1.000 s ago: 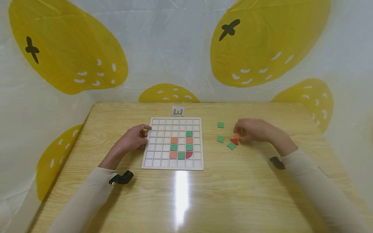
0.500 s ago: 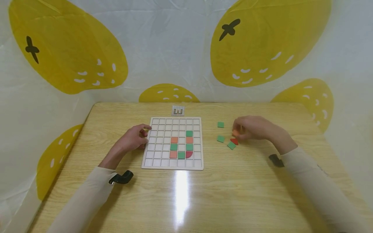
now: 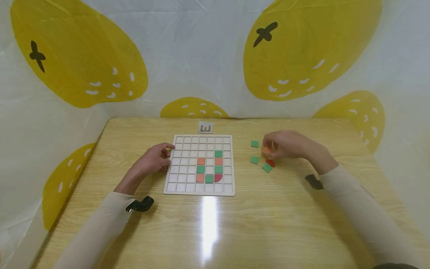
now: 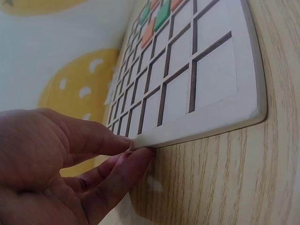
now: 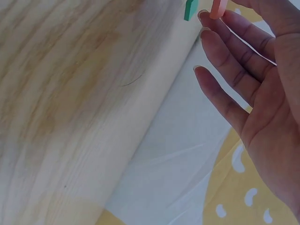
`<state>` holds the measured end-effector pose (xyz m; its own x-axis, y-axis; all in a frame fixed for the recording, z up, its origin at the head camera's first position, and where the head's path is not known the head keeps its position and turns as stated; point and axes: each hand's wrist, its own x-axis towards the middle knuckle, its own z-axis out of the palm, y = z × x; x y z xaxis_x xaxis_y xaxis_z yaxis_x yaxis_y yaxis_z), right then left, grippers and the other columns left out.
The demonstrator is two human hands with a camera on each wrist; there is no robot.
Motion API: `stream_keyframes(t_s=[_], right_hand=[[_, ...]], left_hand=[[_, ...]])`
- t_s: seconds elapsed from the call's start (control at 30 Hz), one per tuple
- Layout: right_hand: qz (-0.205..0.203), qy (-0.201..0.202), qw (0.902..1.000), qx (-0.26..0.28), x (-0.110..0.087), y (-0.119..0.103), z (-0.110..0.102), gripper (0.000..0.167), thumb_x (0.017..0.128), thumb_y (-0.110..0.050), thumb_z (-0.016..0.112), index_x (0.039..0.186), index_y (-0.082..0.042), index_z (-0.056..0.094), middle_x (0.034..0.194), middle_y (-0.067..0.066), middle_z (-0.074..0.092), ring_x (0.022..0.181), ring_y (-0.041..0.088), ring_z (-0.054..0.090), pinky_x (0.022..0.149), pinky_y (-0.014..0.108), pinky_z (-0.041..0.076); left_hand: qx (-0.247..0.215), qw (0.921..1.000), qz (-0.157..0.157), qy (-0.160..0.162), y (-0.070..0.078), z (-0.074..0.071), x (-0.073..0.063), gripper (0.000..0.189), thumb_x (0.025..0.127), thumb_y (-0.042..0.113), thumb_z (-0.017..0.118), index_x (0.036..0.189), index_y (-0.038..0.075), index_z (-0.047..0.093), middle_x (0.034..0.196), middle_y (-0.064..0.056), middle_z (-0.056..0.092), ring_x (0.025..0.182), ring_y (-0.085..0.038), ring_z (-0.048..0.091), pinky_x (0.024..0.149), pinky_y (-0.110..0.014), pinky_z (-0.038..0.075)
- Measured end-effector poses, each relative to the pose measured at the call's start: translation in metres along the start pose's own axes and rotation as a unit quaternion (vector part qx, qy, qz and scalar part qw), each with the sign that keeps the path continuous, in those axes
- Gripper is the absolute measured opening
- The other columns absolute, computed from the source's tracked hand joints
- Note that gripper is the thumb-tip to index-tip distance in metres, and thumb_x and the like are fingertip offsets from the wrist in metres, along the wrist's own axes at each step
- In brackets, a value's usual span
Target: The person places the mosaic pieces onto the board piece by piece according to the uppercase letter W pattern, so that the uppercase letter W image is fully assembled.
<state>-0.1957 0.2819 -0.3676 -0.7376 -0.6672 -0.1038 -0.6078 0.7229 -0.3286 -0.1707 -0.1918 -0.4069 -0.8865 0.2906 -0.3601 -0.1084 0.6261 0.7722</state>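
My right hand (image 3: 288, 144) pinches an orange square tile (image 3: 266, 150) between thumb and fingertips, right of the board. In the right wrist view the tile (image 5: 217, 9) stands on edge at the fingertips, and the other fingers (image 5: 229, 70) extend loosely. At the left edge of the white grid board (image 3: 181, 169), my left hand (image 3: 153, 160) rests with thumb and index tip against the rim. The left wrist view has these fingertips (image 4: 140, 157) right at the board's side. Several green and orange squares and one red quarter-round piece (image 3: 218, 178) sit in the grid's cells.
Loose green tiles (image 3: 254, 160) lie between the board and my right hand. A red piece (image 3: 270, 163) touches another green tile (image 3: 267, 167) below the hand. Behind the board lies a small pattern card (image 3: 205, 127). A printed cloth (image 3: 208, 56) hangs beyond the table's back edge.
My right hand has moved left and slightly back with the orange tile, away from the red piece and green tile. My left hand and the board have stayed in place.
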Motion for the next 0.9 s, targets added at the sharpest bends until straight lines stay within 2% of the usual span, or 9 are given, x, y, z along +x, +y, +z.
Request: stream_keyframes(t_s=[0.23,0.4,0.5,0.9], right_hand=[[-0.015,0.001,0.9999,0.004,0.008,-0.007,-0.002,0.007,0.087,-0.020,0.073,0.093,-0.022,0.069,0.085,-0.010,0.066,0.074,0.009,0.059,0.063,0.029,0.049],[-0.020,0.001,0.9998,-0.001,0.017,-0.012,0.000,0.006,0.090,-0.027,0.073,0.095,-0.024,0.069,0.083,-0.014,0.066,0.068,0.006,0.058,0.059,0.027,0.048],[-0.022,-0.005,0.9997,0.008,0.022,-0.017,-0.001,0.007,0.090,-0.026,0.073,0.095,-0.023,0.070,0.083,-0.015,0.065,0.067,0.005,0.056,0.058,0.027,0.048],[-0.052,-0.010,0.9986,-0.006,0.045,-0.038,-0.002,0.006,0.091,-0.026,0.071,0.094,-0.021,0.069,0.083,-0.011,0.063,0.069,0.008,0.054,0.062,0.029,0.047]], left_hand=[[0.005,1.0000,0.001,0.000,0.000,0.000,0.002,0.056,0.093,-0.008,0.058,0.147,-0.001,0.045,0.107,-0.016,0.048,0.082,-0.024,0.054,0.065,-0.033,0.050],[0.009,0.9999,0.004,0.000,0.000,0.000,0.001,0.056,0.093,-0.008,0.059,0.147,-0.002,0.045,0.106,-0.017,0.049,0.080,-0.023,0.055,0.065,-0.032,0.050],[0.007,1.0000,0.006,-0.001,0.000,-0.001,0.001,0.056,0.093,-0.009,0.058,0.146,-0.002,0.045,0.105,-0.017,0.049,0.079,-0.023,0.055,0.065,-0.033,0.051],[0.006,1.0000,0.002,0.001,0.001,-0.001,0.001,0.056,0.092,-0.009,0.059,0.146,-0.003,0.046,0.105,-0.017,0.049,0.082,-0.024,0.054,0.066,-0.034,0.052]])
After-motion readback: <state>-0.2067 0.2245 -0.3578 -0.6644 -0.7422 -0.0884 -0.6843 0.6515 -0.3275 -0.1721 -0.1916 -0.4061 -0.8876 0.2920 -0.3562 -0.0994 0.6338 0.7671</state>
